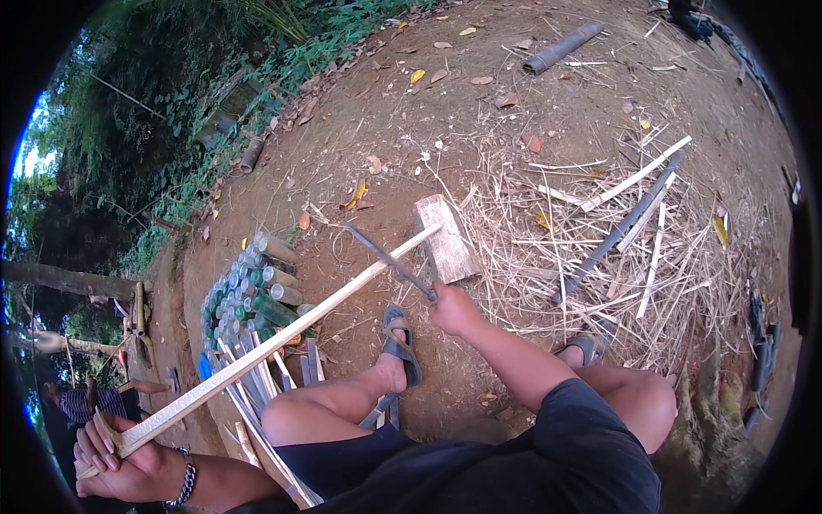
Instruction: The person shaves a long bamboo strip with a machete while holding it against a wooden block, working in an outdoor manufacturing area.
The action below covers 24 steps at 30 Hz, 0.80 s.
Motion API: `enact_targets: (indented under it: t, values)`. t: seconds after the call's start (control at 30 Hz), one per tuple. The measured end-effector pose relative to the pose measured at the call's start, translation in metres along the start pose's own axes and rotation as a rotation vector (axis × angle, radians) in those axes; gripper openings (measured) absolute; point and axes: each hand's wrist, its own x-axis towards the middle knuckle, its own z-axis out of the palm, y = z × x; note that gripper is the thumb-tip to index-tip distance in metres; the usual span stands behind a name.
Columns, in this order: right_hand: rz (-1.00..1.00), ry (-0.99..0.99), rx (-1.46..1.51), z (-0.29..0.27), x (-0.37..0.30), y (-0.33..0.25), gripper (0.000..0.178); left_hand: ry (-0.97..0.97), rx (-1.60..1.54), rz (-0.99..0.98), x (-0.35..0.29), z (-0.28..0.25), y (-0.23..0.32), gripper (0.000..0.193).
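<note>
My left hand [141, 471], with a chain bracelet at the wrist, is closed around the near end of a long pale bamboo strip [291, 330]. The strip slants up to the right, its far end lying on a wooden block [454, 253] on the ground. In my right hand [455, 310] is a long knife [384, 257], its handle hidden by the closed fingers. The dark, narrow blade points up and left and crosses the strip a little short of the block. From this view I cannot tell whether blade and strip touch.
Glass bottles [248, 295] are stacked left of my feet, beside several split strips [257, 377]. Right of the block spread shavings [531, 257] and a dark bamboo pole [625, 227]. A bamboo tube [562, 47] lies farther off. Another person [81, 403] is at far left.
</note>
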Motion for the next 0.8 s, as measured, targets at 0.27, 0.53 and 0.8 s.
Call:
enact_targets:
  t: [0.27, 0.53, 0.8]
  values:
    - [-0.006, -0.028, -0.028, 0.005, 0.039, 0.045, 0.026, -0.134, 0.195, -0.003, 0.057, -0.057, 0.011, 0.034]
    - [0.196, -0.126, -0.043, 0.000, 0.063, 0.089, 0.028, -0.062, 0.288, 0.056, 0.089, -0.091, 0.018, 0.019]
    - [0.261, -0.047, -0.030, 0.008, 0.060, 0.113, 0.030, -0.134, -0.027, -0.263, 0.059, -0.047, 0.007, 0.064]
